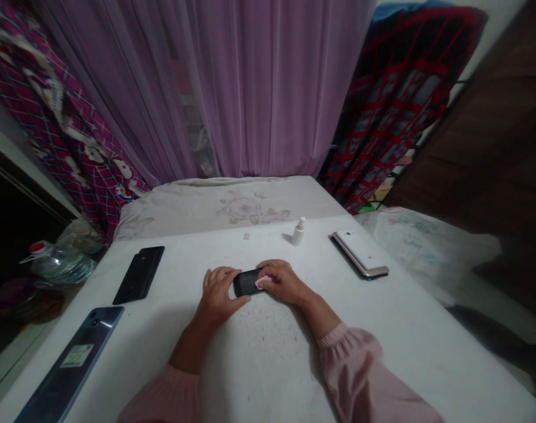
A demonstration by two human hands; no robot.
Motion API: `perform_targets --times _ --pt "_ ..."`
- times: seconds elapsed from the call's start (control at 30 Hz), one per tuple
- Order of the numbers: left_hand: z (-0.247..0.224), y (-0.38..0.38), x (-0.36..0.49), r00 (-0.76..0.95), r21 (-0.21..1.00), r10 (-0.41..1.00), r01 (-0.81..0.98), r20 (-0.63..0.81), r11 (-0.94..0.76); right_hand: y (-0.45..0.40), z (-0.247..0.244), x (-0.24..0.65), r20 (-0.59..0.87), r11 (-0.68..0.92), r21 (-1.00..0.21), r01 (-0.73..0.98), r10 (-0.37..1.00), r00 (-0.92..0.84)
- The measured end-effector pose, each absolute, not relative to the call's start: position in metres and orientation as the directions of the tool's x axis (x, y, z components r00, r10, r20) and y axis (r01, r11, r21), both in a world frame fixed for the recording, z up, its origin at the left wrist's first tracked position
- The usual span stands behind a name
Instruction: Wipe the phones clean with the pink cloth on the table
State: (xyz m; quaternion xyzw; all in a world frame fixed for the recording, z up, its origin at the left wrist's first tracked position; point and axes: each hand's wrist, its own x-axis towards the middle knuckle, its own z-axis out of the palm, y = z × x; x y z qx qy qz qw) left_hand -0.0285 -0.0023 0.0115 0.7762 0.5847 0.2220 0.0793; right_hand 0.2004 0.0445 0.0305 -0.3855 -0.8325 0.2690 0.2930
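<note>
A small dark phone [245,283] lies on the white table in front of me, its right end covered by fingers. My left hand [217,296] grips the phone's left end, thumb along the near edge and fingers at the far side. Pinched in my right hand [283,281] is a small pale pink cloth [262,283], pressed on the phone's face. Beyond the right hand stands a small white spray bottle [299,232], upright and touched by neither hand.
Stacked phones [360,254] lie at the right. Black phones [140,273] overlap at the left, with a larger blue-grey phone [71,364] nearer. A tiny pale square [246,236] lies past my hands. Purple curtains [268,88] hang behind the table; a clear bottle [59,261] stands beyond its left edge.
</note>
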Motion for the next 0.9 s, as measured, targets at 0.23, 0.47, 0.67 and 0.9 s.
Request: perform_targets --times 0.23,0.47,0.67,0.9 --pt "0.019 -0.007 -0.022 0.211 0.390 0.940 0.868 0.268 -0.306 0.047 0.036 0.182 0.246 0.461 -0.589 0.664 0.885 -0.396" --pt "0.024 -0.008 -0.022 0.228 0.384 0.944 0.871 0.238 -0.307 0.047 0.035 0.178 0.242 0.426 -0.603 0.674 0.903 -0.355" --pt "0.020 -0.008 -0.022 0.222 0.376 0.935 0.870 0.277 -0.318 0.045 0.036 0.198 0.256 0.537 -0.695 0.478 0.806 -0.534" --pt "0.019 -0.006 -0.024 0.242 0.398 0.937 0.856 0.252 -0.328 0.043 0.035 0.208 0.214 0.572 -0.661 0.486 0.764 -0.609"
